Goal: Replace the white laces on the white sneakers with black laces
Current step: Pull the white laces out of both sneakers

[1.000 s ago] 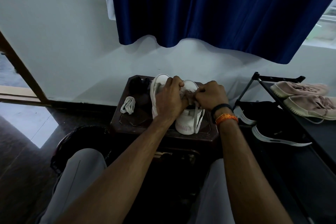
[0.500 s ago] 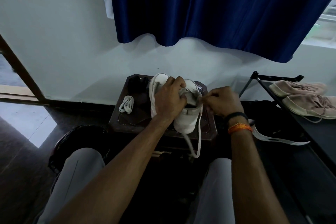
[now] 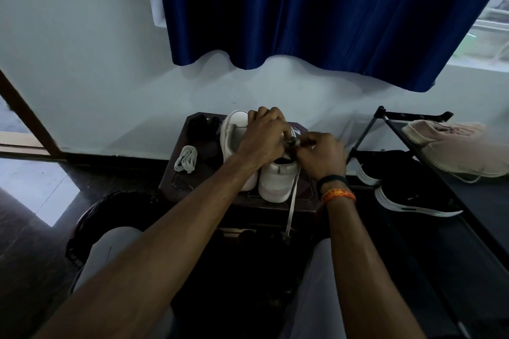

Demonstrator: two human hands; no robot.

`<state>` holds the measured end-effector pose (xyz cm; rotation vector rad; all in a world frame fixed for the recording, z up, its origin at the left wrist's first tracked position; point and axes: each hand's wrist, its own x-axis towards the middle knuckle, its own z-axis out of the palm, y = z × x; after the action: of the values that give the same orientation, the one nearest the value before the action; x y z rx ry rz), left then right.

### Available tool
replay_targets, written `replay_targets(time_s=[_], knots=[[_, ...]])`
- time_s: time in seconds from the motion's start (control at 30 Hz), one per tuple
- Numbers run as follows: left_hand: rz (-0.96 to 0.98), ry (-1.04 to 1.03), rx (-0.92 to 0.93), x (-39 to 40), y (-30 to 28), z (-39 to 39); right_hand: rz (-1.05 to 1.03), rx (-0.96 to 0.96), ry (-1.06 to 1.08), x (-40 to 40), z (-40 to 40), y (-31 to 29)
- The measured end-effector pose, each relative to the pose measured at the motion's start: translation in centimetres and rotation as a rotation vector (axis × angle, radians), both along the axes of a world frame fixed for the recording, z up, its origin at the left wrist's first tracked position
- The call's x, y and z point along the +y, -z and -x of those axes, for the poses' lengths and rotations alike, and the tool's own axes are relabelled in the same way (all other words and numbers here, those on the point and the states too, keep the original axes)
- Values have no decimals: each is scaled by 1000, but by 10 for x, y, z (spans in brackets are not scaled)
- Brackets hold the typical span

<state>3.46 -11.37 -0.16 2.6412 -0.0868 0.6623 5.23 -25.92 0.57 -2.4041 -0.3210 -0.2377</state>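
Dark small table [image 3: 242, 202] by a white wall. Both hands pinching the soft, floppy white lace [image 3: 292, 201] at the sneaker [image 3: 276, 179]: left hand [image 3: 264, 137], right hand [image 3: 321, 154]. Best grabbed near the holes.

Two white sneakers [image 3: 276, 181] stand on one dark bench [image 3: 176, 179] at centre frame. One bundled white lace [image 3: 186, 159] lies at its left, and one loose white lace [image 3: 291, 205] hangs off the front. On one rack [image 3: 468, 195] at right: two pink shoes [image 3: 451, 143], two black shoes [image 3: 413, 201]. Two hands [image 3: 264, 137] show.

White sneakers [image 3: 276, 181], navy curtain [image 3: 316, 8], orange wristband [image 3: 338, 196]
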Motion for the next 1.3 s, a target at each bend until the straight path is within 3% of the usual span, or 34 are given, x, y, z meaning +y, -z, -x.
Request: replay_targets(time_s=[0.13,0.23,0.37,0.53,0.63,0.83,0.97,1.1,1.17,1.27,1.3], knots=[[37,34,-42,-5,0,0,-18,-78,-2,-2,3,2],[110,15,62,-8,0,4,-80,-98,-3,-5,1,5],[159,-23,202,-11,-1,7,-155,-38,2,-7,-2,5],[248,-61,196,-12,-4,4,-161,0,-3,-8,-2,4],[406,-80,211,-12,-14,3,-170,25,-66,-10,-1,4],[542,-85,462,-11,-53,-5,-155,0,-88,-6,-1,10],[567,-22,503,-10,-58,-6,-118,-90,-16,-2,-1,13],[858,46,393,-10,-65,1,-91,-147,-23,-1,6,9],[982,96,388,-9,-66,0,-192,-129,-16,-2,9,1],[1118,146,431,-7,-65,-1,-500,63,30,-3,10,-14],[1145,156,434,-7,-65,-1,-515,94,33,-4,9,-19]])
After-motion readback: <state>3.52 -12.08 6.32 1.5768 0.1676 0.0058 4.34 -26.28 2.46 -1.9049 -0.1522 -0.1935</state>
